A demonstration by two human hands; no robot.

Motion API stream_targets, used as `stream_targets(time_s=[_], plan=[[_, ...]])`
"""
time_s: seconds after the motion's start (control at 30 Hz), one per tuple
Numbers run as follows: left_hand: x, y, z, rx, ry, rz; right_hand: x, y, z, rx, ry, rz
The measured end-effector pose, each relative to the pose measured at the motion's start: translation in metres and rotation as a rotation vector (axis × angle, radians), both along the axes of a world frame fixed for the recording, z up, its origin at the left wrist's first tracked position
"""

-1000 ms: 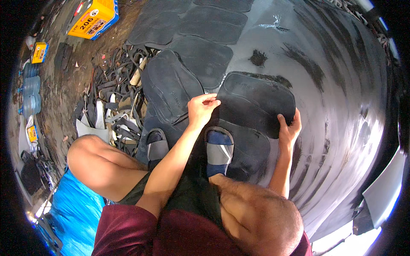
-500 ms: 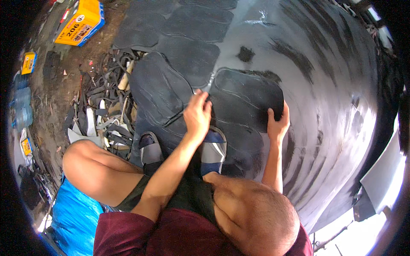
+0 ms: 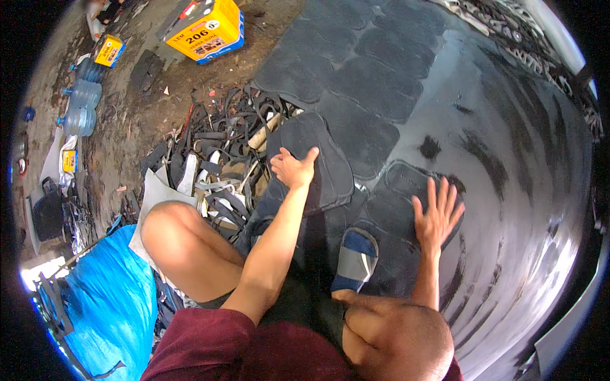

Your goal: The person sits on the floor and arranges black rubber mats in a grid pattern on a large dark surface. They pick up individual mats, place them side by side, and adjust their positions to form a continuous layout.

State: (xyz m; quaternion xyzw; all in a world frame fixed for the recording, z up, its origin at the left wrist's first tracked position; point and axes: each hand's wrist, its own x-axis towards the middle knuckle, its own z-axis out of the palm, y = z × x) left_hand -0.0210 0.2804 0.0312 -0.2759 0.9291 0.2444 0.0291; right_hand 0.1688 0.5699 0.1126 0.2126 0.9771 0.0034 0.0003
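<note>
Both my hands are over black, flat, rounded pieces on a large dark sheet (image 3: 495,184). My right hand (image 3: 437,214) lies flat with fingers spread on a rounded black piece (image 3: 400,206), close to its right edge. My left hand (image 3: 295,168), its thumb and fingers apart, rests on or just above a stack of loose black cut pieces (image 3: 330,149); contact is not clear. Neither hand holds anything that I can see. More black pieces (image 3: 362,89) lie side by side beyond, in rows. A glossy spot (image 3: 361,188) shows between the stack and the right piece.
Dark and pale offcut strips (image 3: 213,152) are heaped left of the stack. A yellow and blue box (image 3: 210,35) stands on the dirt floor behind them. Large blue water bottles (image 3: 82,95) lie far left. A blue tarp bundle (image 3: 117,305) is near left; my slippered foot (image 3: 357,254) rests on the sheet.
My left hand has moved left from the edge between the pieces onto the stack. My right hand has gone from gripping the right piece's edge to lying flat on it. The view has turned leftward.
</note>
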Motion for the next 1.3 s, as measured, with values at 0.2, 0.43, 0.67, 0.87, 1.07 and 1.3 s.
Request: stream_targets(time_s=[0.2, 0.43, 0.67, 0.87, 1.07, 1.3], plan=[[0.013, 0.051, 0.025, 0.076, 0.540, -0.539, 0.063, -0.003, -0.020, 0.017, 0.166, -0.230], [0.090, 0.180, 0.173, 1.742, -0.053, -0.467, 0.046, 0.022, 0.073, -1.108, 0.723, -0.226], [0.019, 0.105, 0.131, 1.573, -0.266, -0.457, 0.100, 0.059, 0.076, -1.399, 0.399, -0.601], [-0.069, -0.034, 0.000, -0.229, 0.179, -0.258, 0.096, 0.021, 0.089, -0.382, 0.158, -0.127], [-0.063, -0.051, -0.021, 0.231, 0.087, -0.382, 0.035, -0.012, 0.070, -0.666, 0.510, -0.106], [-0.024, -0.015, 0.036, 0.365, 0.440, -0.483, -0.060, -0.079, 0.035, -1.178, 0.388, 0.092]])
